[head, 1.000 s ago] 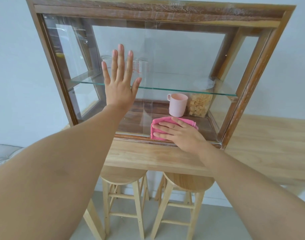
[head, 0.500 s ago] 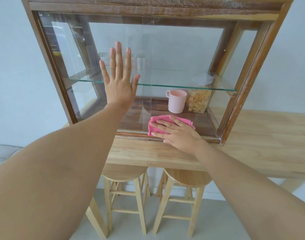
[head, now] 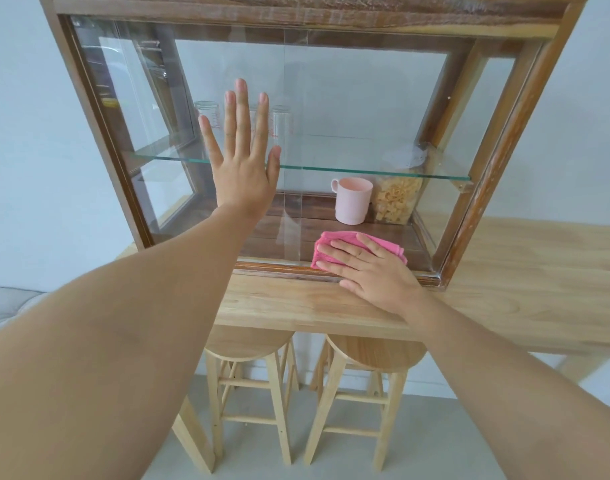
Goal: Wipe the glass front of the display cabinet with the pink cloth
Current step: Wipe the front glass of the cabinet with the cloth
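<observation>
A wooden display cabinet (head: 99,126) with a glass front (head: 359,98) stands on a light wooden counter. My left hand (head: 243,157) lies flat against the glass at mid-height, left of centre, fingers spread and pointing up. My right hand (head: 373,271) presses a folded pink cloth (head: 334,239) flat against the bottom of the glass, right of centre, just above the lower frame rail. The palm covers most of the cloth.
Inside, a pink mug (head: 352,200) and a jar of yellow snacks (head: 397,199) stand on the floor below a glass shelf (head: 366,169) with upturned glasses (head: 206,114). The counter (head: 504,292) runs off right. Two wooden stools (head: 248,344) stand beneath.
My right hand and the pink cloth have slid a little to the right along the bottom of the glass. My left hand has stayed flat on the glass.
</observation>
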